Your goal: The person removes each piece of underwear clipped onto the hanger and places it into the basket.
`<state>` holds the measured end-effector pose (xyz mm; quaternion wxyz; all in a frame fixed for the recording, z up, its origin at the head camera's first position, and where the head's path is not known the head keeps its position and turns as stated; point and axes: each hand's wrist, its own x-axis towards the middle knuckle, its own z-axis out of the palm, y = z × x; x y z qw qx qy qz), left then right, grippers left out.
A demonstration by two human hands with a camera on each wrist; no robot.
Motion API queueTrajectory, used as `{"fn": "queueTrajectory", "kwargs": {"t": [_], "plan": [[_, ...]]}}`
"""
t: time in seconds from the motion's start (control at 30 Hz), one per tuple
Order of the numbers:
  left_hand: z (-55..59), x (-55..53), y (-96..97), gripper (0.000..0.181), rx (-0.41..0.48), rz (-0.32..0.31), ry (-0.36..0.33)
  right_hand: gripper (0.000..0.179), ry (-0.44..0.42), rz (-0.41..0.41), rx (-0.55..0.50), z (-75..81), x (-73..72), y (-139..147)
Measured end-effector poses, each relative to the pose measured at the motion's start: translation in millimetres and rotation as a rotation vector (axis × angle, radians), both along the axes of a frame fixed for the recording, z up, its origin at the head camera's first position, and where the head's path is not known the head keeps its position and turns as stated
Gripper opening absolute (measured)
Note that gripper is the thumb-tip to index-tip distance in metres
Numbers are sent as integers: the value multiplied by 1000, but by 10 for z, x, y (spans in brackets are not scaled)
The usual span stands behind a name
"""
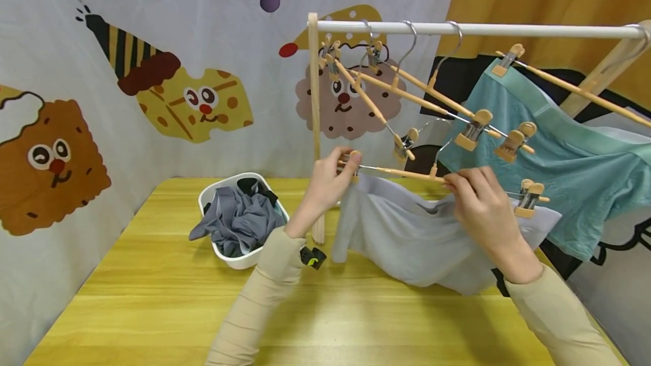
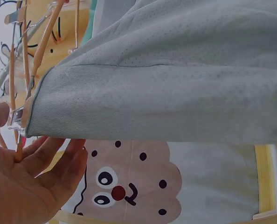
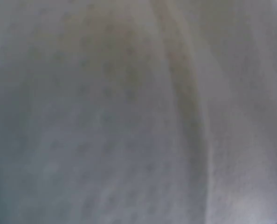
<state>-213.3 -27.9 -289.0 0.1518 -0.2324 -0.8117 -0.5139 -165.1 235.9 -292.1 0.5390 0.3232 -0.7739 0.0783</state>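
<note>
A pair of light grey underpants [image 1: 407, 236] hangs by its waistband from a wooden clip hanger [image 1: 407, 174]. My left hand [image 1: 330, 179] pinches the hanger's left clip [image 1: 355, 165], which bites the waistband corner. In the left wrist view the left hand [image 2: 40, 177] shows thumb and fingers around that clip, below the ribbed waistband. With my right hand [image 1: 483, 208] I grip the hanger's bar right of its metal hook. The right clip [image 1: 529, 199] holds the other waistband corner. Blurred grey cloth [image 3: 106, 116] fills the right wrist view.
A white rail [image 1: 478, 29] on wooden posts carries several bare clip hangers [image 1: 422, 97] just above my hands. Teal underpants [image 1: 554, 151] hang at the right. A white basket [image 1: 239, 261] of dark crumpled clothes stands left on the yellow wooden table [image 1: 168, 298].
</note>
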Motion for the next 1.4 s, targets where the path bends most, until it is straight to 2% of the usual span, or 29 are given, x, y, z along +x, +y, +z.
{"fn": "queueTrajectory", "kwargs": {"t": [0.23, 0.43, 0.53, 0.73, 0.87, 1.13, 1.4], "plan": [[8, 24, -36, 29, 39, 9, 19, 29, 4, 36, -6, -4, 13, -44], [-1, 64, -49, 27, 105, -9, 5, 29, 7, 49, -9, -8, 36, -67], [-9, 77, -47, 23, 167, -30, -30, 29, 10, 59, -11, -6, 52, -82], [-11, 99, -37, 22, 328, -88, -167, 29, 0, 61, 10, -1, 91, -103], [-2, 129, -25, 23, 368, -94, -222, 30, 7, 66, 11, 8, 110, -110], [10, 162, -22, 23, 425, -97, -279, 30, 14, 85, -1, 15, 117, -134], [-22, 155, -18, 23, 437, -88, -274, 30, 3, 85, 4, -2, 105, -143]]}}
